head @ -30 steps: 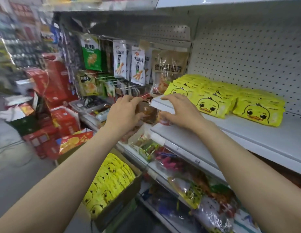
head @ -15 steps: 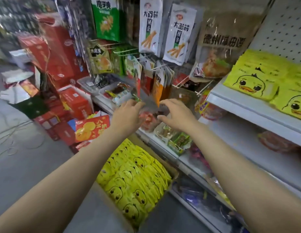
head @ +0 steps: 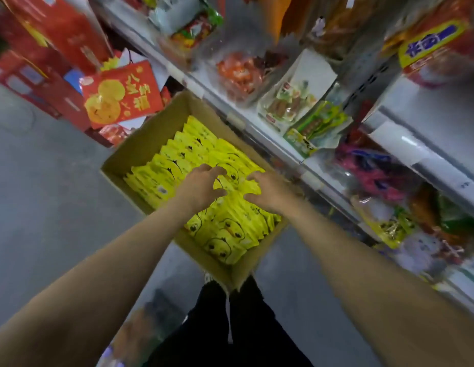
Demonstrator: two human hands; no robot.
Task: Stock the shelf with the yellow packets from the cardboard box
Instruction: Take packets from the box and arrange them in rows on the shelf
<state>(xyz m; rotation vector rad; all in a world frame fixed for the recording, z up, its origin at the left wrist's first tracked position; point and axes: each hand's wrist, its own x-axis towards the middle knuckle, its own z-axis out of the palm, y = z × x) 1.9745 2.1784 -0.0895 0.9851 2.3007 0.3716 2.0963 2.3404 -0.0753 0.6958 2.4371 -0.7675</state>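
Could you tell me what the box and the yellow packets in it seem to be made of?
Box: plain brown cardboard, matte, with folded flaps and raw edges. Packets: probably thin plastic film, glossy, given their crinkled surfaces and printed duck faces.

Under my fingers (head: 214, 171), bright yellow packets (head: 161, 178) printed with black-eyed, orange-billed duck faces fill the brown cardboard box (head: 140, 147); grey floor (head: 45, 197), red cartons (head: 71, 35).
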